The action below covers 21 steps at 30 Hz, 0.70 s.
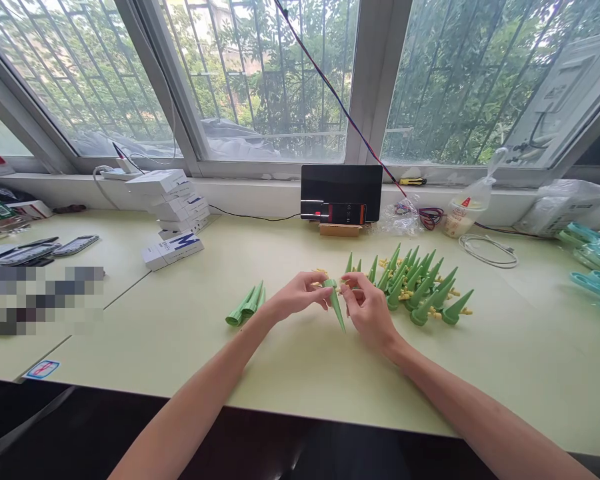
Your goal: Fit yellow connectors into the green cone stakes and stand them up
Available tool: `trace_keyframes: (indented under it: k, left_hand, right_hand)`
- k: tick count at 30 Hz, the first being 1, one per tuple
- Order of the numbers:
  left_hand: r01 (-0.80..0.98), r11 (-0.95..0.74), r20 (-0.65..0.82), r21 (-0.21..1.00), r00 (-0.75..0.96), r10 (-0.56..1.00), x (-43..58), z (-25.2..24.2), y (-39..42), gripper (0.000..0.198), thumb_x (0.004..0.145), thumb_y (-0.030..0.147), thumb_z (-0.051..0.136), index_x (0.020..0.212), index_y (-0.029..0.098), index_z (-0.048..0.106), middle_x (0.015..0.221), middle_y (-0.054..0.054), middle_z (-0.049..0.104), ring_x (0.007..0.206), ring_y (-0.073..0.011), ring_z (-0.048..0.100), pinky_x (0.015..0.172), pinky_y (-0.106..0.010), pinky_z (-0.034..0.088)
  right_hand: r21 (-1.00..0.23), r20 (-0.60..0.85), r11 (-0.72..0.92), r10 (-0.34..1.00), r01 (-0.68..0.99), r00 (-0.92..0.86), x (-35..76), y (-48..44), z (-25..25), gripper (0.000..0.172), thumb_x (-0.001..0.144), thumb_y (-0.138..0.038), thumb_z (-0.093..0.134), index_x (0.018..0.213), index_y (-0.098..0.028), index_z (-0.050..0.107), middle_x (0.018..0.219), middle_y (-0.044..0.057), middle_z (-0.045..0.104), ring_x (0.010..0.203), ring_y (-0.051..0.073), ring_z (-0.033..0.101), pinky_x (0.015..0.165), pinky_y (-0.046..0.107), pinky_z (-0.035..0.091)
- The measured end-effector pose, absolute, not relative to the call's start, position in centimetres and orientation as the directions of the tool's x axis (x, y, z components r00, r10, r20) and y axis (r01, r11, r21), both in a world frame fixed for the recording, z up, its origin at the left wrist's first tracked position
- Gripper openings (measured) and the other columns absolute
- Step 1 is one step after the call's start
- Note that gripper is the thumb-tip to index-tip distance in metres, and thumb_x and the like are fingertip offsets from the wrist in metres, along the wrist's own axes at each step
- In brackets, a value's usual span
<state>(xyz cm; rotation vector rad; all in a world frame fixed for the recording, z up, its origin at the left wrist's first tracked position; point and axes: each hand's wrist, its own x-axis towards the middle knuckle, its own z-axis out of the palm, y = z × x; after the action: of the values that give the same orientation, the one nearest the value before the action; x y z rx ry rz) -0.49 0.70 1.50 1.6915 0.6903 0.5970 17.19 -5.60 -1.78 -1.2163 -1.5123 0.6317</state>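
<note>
A green plastic cone spike (pixel 337 308) hangs point-down over the pale green table (pixel 290 360), between both my hands. My left hand (pixel 300 294) pinches its wide top end from the left. My right hand (pixel 367 308) has its fingers closed at the same top end from the right, with a small yellow part showing near the fingertips. Just right of my hands stands a cluster of several green cones (pixel 417 287) with small yellow pieces among them. A few more green cones (pixel 247 305) lie flat to the left of my left hand.
A black screen with a phone on a wooden stand (pixel 341 197) sits at the back by the window. White boxes (pixel 173 213) are stacked at back left, phones (pixel 75 245) lie far left. A white cable (pixel 487 251), a plastic cup (pixel 463 215) and teal items (pixel 595 267) are at right.
</note>
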Motion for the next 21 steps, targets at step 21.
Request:
trace_keyframes:
  k: [21]
  left_hand:
    - [0.195,-0.332,0.113,0.923,0.689,0.716,-0.27,0.55,0.71,0.031,0.086,0.044,0.064,0.087,0.013,0.064,0.07,-0.002,0.06,0.065,-0.0153,0.064,0.063,-0.027,0.048]
  right_hand:
    - [-0.906,0.362,0.332,0.929,0.263,0.076,17.24,-5.39,-1.97,0.016,0.092,-0.036,0.054,0.097,-0.021,0.054,0.069,-0.002,0.053,0.054,0.013,0.054,0.049,0.024,0.038]
